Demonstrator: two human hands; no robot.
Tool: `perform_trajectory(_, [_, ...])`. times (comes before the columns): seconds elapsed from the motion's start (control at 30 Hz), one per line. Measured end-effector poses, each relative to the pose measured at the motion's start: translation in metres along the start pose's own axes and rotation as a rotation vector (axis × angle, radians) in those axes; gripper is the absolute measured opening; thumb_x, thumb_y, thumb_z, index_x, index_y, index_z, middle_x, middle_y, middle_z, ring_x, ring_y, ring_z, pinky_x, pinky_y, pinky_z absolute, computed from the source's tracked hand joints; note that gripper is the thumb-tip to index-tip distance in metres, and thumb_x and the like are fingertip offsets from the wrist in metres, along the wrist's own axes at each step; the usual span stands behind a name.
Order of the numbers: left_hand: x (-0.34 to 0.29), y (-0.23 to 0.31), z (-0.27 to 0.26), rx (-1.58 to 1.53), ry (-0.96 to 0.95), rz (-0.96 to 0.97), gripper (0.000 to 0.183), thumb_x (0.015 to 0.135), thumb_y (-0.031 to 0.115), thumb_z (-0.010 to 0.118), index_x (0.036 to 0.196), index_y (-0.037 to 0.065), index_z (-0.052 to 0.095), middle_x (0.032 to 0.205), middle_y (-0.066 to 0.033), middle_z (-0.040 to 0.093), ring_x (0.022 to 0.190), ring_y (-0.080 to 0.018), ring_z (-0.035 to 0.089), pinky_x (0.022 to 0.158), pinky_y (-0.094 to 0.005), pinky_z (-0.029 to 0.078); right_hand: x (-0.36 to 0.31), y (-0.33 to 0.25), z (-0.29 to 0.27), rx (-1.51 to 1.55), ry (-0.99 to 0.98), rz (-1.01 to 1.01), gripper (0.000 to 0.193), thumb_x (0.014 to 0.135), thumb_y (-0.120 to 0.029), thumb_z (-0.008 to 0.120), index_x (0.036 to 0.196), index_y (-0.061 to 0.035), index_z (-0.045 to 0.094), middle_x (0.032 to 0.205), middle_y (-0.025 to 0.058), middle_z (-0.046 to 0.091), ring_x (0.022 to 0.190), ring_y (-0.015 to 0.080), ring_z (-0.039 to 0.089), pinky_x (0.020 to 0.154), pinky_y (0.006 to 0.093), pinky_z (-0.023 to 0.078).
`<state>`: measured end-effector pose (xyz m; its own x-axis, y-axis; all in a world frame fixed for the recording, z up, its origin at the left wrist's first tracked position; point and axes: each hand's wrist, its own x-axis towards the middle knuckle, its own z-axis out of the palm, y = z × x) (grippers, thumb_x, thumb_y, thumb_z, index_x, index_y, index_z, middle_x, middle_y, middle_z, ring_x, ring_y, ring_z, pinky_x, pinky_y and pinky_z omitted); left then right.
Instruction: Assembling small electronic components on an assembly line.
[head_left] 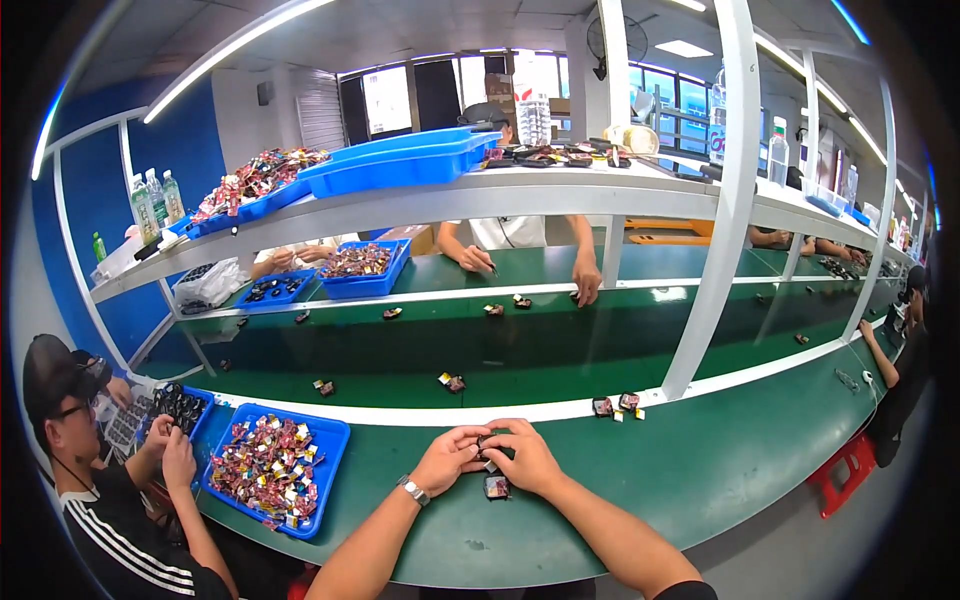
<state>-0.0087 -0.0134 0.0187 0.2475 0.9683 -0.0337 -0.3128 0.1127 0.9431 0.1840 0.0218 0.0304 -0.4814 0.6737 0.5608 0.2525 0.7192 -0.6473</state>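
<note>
My left hand (pixel 445 462), with a metal watch on its wrist, and my right hand (pixel 527 459) meet over the green bench. Their fingers close together on a small dark part (pixel 487 449), mostly hidden by the fingertips. Right below them a small square black piece (pixel 497 487) with a reddish label lies on the bench top. To the left of my arms stands a blue tray (pixel 336 455) heaped with small red, white and yellow pieces. Ahead and to the right, several dark pieces with white and yellow tags (pixel 628 402) lie by the white rail.
A green conveyor belt (pixel 560 360) carries scattered small pieces past the bench. A white post (pixel 712 230) rises ahead on the right, under a shelf holding blue trays (pixel 400 165). Co-workers sit at the left (pixel 110 480), opposite and far right. A red stool (pixel 843 475) stands at the right.
</note>
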Motion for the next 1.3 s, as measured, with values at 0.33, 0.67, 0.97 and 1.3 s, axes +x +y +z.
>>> perform_trajectory(0.33, [0.001, -0.004, -0.001, -0.009, -0.006, 0.021, 0.030, 0.097, 0.009, 0.055, 0.127, 0.006, 0.052, 0.122, -0.0062, 0.059, 0.109, -0.0155, 0.060, 0.090, -0.0315, 0.053, -0.001, -0.002, 0.006, 0.005, 0.045, 0.020, 0.013, 0.080, -0.010, 0.069, 0.093, -0.0079, 0.073, 0.119, 0.0068, 0.062, 0.115, 0.0278, 0.054, 0.098, 0.0384, 0.045])
perform_trajectory(0.67, [0.001, -0.006, -0.005, -0.141, -0.064, 0.044, 0.030, 0.096, 0.009, 0.058, 0.125, 0.004, 0.051, 0.130, -0.0116, 0.057, 0.112, -0.0190, 0.060, 0.092, -0.0342, 0.054, -0.001, -0.011, 0.005, -0.064, 0.119, -0.062, 0.014, 0.078, -0.008, 0.069, 0.092, -0.0071, 0.072, 0.121, 0.0076, 0.062, 0.113, 0.0287, 0.055, 0.095, 0.0385, 0.048])
perform_trajectory(0.97, [0.000, -0.005, 0.002, -0.093, -0.011, 0.060, 0.031, 0.097, 0.009, 0.057, 0.126, 0.005, 0.050, 0.130, -0.0123, 0.057, 0.113, -0.0197, 0.060, 0.094, -0.0359, 0.053, -0.001, -0.011, 0.001, -0.017, 0.071, -0.026, 0.018, 0.079, -0.006, 0.067, 0.097, -0.0065, 0.071, 0.122, 0.0085, 0.060, 0.116, 0.0296, 0.053, 0.098, 0.0392, 0.046])
perform_trajectory(1.3, [0.000, -0.002, 0.005, -0.103, 0.026, 0.051, 0.029, 0.098, 0.008, 0.053, 0.127, 0.004, 0.049, 0.120, -0.0089, 0.060, 0.110, -0.0187, 0.061, 0.097, -0.0370, 0.052, 0.003, -0.015, 0.006, -0.211, 0.204, -0.162, 0.018, 0.074, -0.002, 0.072, 0.090, -0.0062, 0.068, 0.095, 0.0059, 0.061, 0.087, 0.0244, 0.060, 0.072, 0.0344, 0.052])
